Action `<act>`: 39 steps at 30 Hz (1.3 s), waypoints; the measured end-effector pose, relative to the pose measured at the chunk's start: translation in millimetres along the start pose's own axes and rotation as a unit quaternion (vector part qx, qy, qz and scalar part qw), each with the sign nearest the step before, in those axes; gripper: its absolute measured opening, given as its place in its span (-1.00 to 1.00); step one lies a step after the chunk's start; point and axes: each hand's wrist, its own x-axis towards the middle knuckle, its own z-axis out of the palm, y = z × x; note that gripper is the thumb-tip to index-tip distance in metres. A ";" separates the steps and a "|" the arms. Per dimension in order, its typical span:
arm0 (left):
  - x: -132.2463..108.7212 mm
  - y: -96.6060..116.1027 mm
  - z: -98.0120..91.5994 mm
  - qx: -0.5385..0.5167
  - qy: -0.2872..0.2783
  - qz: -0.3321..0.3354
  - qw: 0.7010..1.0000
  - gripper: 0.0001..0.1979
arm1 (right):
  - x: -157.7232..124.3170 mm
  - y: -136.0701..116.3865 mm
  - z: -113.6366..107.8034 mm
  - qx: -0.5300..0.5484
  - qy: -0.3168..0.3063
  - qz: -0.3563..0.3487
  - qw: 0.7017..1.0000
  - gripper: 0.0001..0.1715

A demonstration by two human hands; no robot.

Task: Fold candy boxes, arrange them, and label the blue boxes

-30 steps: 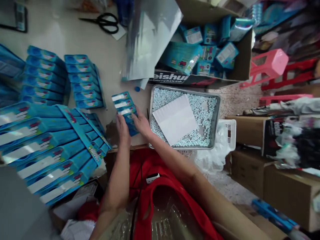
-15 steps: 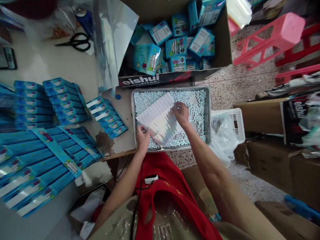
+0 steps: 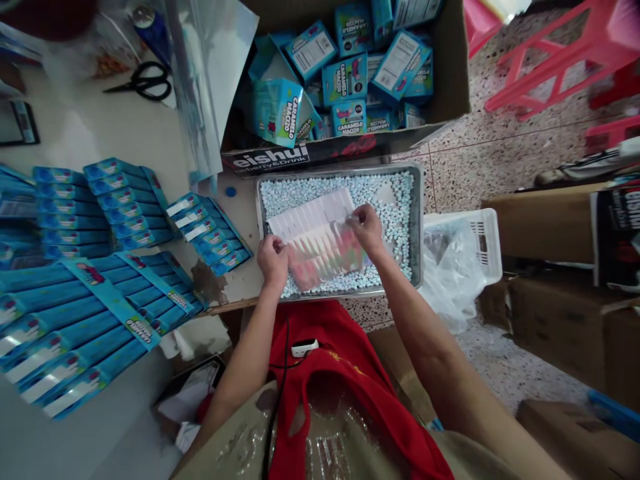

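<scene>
A metal tray (image 3: 419, 233) full of small pale-blue pellets (image 3: 295, 192) lies in front of me. Over it spreads a plastic sheet with a white upper band (image 3: 314, 215) split into narrow strips and a glossy, see-through lower part (image 3: 327, 257) tinted pink and green. My left hand (image 3: 273, 261) pinches the sheet's left side, fingers closed. At the opposite side, my right hand (image 3: 369, 232) is also closed on it, with thumb and fingers together. Whether the white band and glossy part are one piece, I cannot tell.
Behind the tray, a cardboard box (image 3: 345, 143) holds several blue cartons (image 3: 345, 80). Blue packs (image 3: 210, 233) are stacked on the left of the table, with scissors (image 3: 145, 81) farther back. A white basket (image 3: 487, 243) with clear plastic bags stands right, near a pink stool (image 3: 555, 57).
The sheet's lower part has turned from whitish to pink and green and lies more level. My left hand has moved slightly left and up; my right hand remains at the right side.
</scene>
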 end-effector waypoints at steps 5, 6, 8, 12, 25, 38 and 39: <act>3.3 4.8 1.2 -0.028 0.008 0.017 0.999 -0.89 | -8.3 -0.3 -7.8 0.006 -0.002 -0.026 1.000 -0.69; 5.6 4.5 -0.3 -0.041 -0.014 0.018 0.999 -0.91 | -10.2 0.0 -9.2 0.019 -0.013 -0.024 0.999 -0.70; 12.9 2.7 -6.4 -0.087 -0.106 0.009 0.990 -0.89 | -12.8 1.8 -13.4 0.077 -0.049 0.003 0.996 -0.68; 30.0 0.0 -23.4 -0.197 -0.257 -0.042 0.945 -0.67 | -13.0 7.8 -28.4 0.255 -0.108 0.083 0.957 -0.52; 22.0 32.4 -34.0 -0.221 -0.172 -0.085 0.956 -0.57 | -28.6 -10.9 -48.5 0.310 -0.126 0.068 0.940 -0.33; 29.8 87.0 -70.1 -0.012 -0.090 0.209 0.974 -0.97 | -38.3 -72.1 -85.8 -0.163 -0.126 -0.200 0.958 -0.90; 32.3 90.3 -70.9 -0.013 -0.120 0.200 0.972 -0.97 | -36.1 -81.6 -82.3 -0.174 -0.155 -0.220 0.947 -0.81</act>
